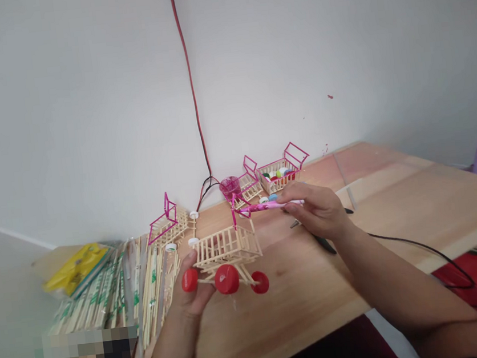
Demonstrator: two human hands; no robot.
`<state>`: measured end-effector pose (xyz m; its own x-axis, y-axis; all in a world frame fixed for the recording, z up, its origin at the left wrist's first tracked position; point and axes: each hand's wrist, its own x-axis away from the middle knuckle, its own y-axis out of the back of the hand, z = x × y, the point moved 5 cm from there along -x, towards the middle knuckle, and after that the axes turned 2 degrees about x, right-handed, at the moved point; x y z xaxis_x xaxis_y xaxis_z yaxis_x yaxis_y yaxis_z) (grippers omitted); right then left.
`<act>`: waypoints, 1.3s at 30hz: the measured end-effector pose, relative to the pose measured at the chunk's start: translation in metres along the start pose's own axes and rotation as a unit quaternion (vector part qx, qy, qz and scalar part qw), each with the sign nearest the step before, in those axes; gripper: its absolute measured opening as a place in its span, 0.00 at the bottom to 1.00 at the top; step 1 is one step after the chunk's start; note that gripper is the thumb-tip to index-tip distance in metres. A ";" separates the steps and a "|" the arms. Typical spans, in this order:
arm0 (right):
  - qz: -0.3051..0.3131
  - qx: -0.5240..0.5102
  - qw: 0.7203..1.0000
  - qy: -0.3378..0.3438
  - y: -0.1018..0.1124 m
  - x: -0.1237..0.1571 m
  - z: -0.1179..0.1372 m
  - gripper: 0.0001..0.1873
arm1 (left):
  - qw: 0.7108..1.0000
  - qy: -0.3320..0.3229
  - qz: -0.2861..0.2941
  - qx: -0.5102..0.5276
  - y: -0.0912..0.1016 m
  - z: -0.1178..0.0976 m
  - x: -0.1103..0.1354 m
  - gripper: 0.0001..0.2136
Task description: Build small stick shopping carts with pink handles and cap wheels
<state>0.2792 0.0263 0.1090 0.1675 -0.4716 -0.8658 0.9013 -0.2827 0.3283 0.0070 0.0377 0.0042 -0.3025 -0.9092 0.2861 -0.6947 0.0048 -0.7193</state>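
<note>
My left hand [194,296] is closed around a miniature shopping cart [228,243] built of thin wooden sticks, holding it tilted above the table. Red bottle caps [226,279] serve as its wheels, and its handle frame [237,209] is magenta. In my right hand [317,207] is a slim pink-and-white paintbrush [263,206], pinched between thumb and fingers. The brush's tip meets the magenta handle, though its bristles are hard to make out. Behind the cart stands a clear cup [230,188] stained with magenta paint.
More stick carts with magenta trim stand behind: one at left [169,224], one near the cup [250,188], one holding coloured caps [280,175]. Bundled wooden sticks [105,292] and a yellow packet [76,269] lie left. Dark-handled pliers [324,244] and a black cable [417,239] are at right.
</note>
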 end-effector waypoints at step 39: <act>0.054 0.058 0.996 0.034 -0.005 -0.004 0.000 0.06 | 1.000 0.016 0.024 0.005 0.003 -0.004 -0.002 0.18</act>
<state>0.2738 0.0298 0.1112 0.2920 -0.4479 -0.8451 0.8247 -0.3296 0.4597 0.0029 0.0415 0.0042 -0.3557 -0.8943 0.2714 -0.6732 0.0437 -0.7382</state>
